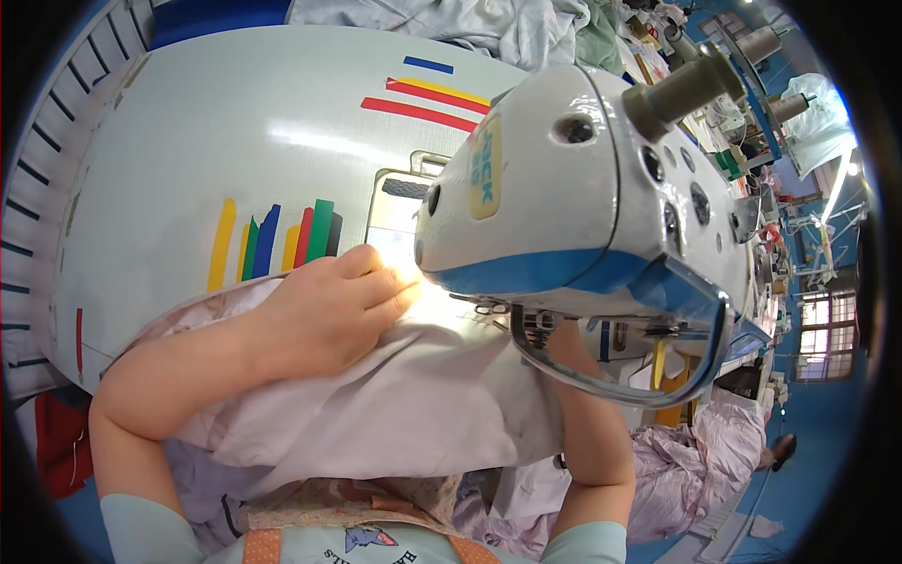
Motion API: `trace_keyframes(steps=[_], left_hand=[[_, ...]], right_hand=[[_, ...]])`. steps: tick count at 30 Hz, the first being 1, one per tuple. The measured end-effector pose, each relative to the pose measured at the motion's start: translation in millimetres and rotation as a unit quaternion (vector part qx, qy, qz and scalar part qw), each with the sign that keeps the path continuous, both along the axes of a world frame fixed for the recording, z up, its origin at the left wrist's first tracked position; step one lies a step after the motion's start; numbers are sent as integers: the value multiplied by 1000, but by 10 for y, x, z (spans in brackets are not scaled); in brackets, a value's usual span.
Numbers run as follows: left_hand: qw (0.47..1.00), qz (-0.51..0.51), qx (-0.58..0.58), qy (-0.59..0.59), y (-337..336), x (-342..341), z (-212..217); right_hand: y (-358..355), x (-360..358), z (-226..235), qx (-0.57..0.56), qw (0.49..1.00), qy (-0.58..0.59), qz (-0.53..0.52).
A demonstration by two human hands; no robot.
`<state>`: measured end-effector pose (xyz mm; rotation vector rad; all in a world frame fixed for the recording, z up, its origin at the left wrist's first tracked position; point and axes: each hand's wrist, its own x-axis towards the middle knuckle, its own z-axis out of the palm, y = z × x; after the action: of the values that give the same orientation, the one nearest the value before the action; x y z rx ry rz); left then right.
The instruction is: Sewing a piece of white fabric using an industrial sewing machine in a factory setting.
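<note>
Fabric (404, 404), pale lilac-white, spread over the near edge of a white sewing table (188, 141) and reaching under the head of a white and blue sewing machine (583, 197). Left hand (329, 305) laid flat on top of the cloth, fingers (390, 287) together and stretched toward the brightly lit spot below the machine's front end, pressing rather than gripping. Right hand hidden behind the machine head, only the right forearm (597, 423) visible rising from the lower edge to disappear under it; cannot tell whether open or closed, nor what it touches. Clear curved guard (611, 376) hanging below the machine, in front of that forearm. Metal plate (395, 211) set into the tabletop just beyond the fingertips. Strips of coloured tape (272, 240), yellow, green, blue and red, stuck on the table to the left of the hand, and more red, yellow and blue strips (427, 94) farther back. More pale cloth (695, 451) piled down to the right, beside the table. Thread cones (756, 42) standing up at the far right, behind the machine
</note>
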<state>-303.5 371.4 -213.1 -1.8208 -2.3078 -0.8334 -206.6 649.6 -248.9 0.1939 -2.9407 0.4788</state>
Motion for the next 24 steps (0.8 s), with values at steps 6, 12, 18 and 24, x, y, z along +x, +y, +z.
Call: trace_keyframes(steps=[6, 12, 18, 24], left_hand=[[1000, 6, -16, 1, 4, 14, -18], [1000, 23, 19, 5, 3, 43, -18], [999, 23, 28, -7, 13, 30, 5], [999, 31, 20, 3, 14, 29, -31]], right_hand=[[15, 26, -37, -19, 1000, -8, -12], [9, 81, -28, -34, 999, -14, -18], [-29, 132, 1, -42, 998, -31, -29], [-177, 41, 111, -27, 999, -29, -19]])
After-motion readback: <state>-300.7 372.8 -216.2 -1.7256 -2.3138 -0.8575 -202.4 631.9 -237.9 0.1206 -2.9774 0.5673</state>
